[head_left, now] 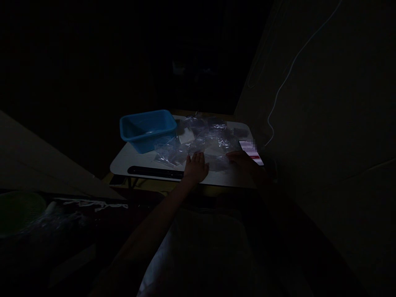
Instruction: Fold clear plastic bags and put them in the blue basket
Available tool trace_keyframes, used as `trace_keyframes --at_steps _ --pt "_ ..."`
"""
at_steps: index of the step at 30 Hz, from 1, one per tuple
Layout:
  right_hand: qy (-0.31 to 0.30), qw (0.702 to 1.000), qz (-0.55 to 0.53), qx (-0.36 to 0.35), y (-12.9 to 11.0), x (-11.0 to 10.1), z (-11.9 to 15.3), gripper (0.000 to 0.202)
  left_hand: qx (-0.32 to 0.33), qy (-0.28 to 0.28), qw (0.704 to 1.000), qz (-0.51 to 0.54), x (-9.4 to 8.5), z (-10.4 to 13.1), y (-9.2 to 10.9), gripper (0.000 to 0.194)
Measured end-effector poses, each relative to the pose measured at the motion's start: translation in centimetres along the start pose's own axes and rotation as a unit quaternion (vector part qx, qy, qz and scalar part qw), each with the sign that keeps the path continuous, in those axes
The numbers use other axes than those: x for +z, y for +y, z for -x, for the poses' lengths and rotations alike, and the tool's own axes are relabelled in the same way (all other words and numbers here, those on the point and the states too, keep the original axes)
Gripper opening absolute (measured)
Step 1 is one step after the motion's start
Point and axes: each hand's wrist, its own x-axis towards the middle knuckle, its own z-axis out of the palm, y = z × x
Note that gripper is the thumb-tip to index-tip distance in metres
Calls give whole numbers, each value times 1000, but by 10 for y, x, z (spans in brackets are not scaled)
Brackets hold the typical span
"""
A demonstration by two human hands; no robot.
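Note:
The room is very dark. My left hand (196, 167) lies palm down at the front edge of a small white table (120, 161), its fingers spread on the near side of some clear plastic bags (173, 153). To the right, my right hand (239, 159) touches or nearly touches the right part of the plastic; its fingers are dim, and what they may hold cannot be made out. A white piece (186, 135) lies among the bags, beside a blue basin (148, 142).
A lit phone (252, 152) lies at the table's right edge. A dark slot (154, 171) runs along the front left. A white cable (289, 72) hangs down the right wall. At the lower left stands a green round container (21, 210) beside more plastic.

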Motion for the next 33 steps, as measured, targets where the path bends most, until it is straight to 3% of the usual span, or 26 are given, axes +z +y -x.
trace_keyframes --at_steps 7,13,16,21,25,29,33 --pt "-34 999 -31 -27 0 -6 7 19 2 2 1000 2 -1 0 0 54" --pt "4 1000 2 -3 -5 2 7 14 0 -2 1000 2 -1 0 0 54" --pt "21 999 33 15 -10 5 7 27 1 1 1000 1 -1 1 0 54" --pt "-6 1000 27 -9 -18 5 12 29 -1 1 1000 0 0 0 0 55" --pt "10 999 40 24 -21 8 14 36 0 3 1000 0 1 0 0 55" --pt "35 998 54 22 -17 12 8 26 1 4 1000 1 0 1 0 55" --pt "20 997 76 15 -10 9 3 23 1 6 1000 3 -1 2 0 55"
